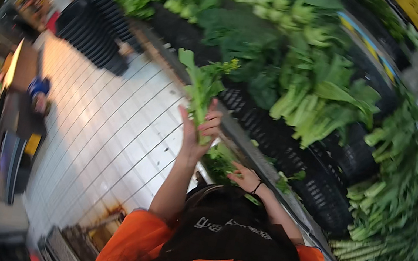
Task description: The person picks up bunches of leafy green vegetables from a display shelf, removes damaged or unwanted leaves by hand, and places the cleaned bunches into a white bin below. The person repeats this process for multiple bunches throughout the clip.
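Upright in my left hand [201, 129] is a stalk of leafy greens [201, 88] with small yellow flowers at one tip. My thumb is on one side of its pale stem and the fingers are on the other. Lower and to the right, my right hand [244, 178], with a dark band at the wrist, reaches to more leafy greens [220, 163] just in front of my dark apron [229, 232]. Its fingertips touch or nearly touch those leaves; whether they grip any is unclear. What holds these lower greens is mostly hidden.
Beside me runs a vegetable display with black perforated crates [324, 202], bunches of pale-stemmed greens [314, 114] and long leafy bundles [380, 215]. Its ledge [247, 145] borders the tiled floor [113, 115]. Stacked black baskets [89, 29] and people [39, 94] are farther off.
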Demonstrator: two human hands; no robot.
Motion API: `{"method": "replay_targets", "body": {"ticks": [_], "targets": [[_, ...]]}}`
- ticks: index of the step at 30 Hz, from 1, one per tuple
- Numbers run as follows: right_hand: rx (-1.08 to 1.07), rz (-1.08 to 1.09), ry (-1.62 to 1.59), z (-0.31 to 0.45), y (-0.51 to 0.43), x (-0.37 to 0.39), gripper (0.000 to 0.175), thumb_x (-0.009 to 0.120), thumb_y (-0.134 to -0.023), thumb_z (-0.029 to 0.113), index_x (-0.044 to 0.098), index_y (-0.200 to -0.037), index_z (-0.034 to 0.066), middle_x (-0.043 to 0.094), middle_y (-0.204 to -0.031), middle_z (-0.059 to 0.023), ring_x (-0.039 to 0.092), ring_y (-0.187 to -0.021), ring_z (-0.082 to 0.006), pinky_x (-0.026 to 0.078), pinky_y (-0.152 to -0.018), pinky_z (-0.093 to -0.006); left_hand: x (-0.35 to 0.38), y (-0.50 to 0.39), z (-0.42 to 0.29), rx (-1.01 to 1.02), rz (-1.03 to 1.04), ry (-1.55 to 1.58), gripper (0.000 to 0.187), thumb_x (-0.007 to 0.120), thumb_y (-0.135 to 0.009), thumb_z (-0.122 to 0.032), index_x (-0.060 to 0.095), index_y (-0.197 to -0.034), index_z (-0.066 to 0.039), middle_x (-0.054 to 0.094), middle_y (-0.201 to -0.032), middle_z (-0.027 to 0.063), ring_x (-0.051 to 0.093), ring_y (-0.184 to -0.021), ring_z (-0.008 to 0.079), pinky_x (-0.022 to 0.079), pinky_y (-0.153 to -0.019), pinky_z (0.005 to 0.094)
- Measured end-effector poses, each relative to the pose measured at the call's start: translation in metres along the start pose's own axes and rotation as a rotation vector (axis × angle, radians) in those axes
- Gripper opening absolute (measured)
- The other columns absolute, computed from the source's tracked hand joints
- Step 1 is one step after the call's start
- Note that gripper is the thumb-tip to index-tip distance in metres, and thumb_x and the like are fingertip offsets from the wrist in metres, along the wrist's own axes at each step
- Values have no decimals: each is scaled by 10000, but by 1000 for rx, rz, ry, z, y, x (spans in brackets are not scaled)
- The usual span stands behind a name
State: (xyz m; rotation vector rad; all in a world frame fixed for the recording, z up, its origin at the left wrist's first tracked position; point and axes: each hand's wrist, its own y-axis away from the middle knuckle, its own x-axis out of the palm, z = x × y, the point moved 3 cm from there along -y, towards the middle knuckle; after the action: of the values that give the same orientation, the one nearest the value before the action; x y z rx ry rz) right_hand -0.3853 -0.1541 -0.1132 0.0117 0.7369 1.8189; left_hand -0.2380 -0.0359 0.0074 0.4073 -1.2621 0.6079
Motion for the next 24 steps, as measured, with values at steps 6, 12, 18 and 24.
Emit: {"method": "replay_targets", "body": {"ticks": [6, 12, 18, 24], "targets": [[-390, -1244, -454, -28, 120, -199, 154, 503, -854, 44, 618, -956, 26, 620, -762, -21, 577, -610, -96, 449, -481, -224, 13, -27, 43, -45, -124, -227, 314, 443, -907, -110, 460, -1201, -1, 384, -803, 21, 344, -495, 42, 282, -378, 175], [445, -1771, 251, -110, 196, -331, 392, 648, -791, 305, 556, -983, -24, 641, -764, -161, 635, -716, -284, 499, -647, -360, 15, -49, 92, -68, -165, -415, 335, 447, -926, -157, 429, -1255, -96, 384, -652, -21, 327, -474, 34, 270, -364, 172], [42, -1490, -987, -111, 185, -345, 387, 717, -754, 183, 518, -1016, -22, 590, -718, -77, 569, -576, -105, 452, -485, -229, 18, -54, 118, -188, -163, -520, 504, 478, -914, -142, 272, -1368, -71, 326, -621, -36, 305, -492, 33, 289, -408, 170], [-789, -633, -1417, -27, 201, -291, 405, 531, -897, 220, 424, -1211, -10, 554, -832, -67, 472, -608, -73, 402, -518, -197, 27, -59, 128, -48, -271, -765, 196, 570, -805, -25, 471, -969, -68, 586, -893, 66, 582, -766, 141, 517, -654, 270]]}}
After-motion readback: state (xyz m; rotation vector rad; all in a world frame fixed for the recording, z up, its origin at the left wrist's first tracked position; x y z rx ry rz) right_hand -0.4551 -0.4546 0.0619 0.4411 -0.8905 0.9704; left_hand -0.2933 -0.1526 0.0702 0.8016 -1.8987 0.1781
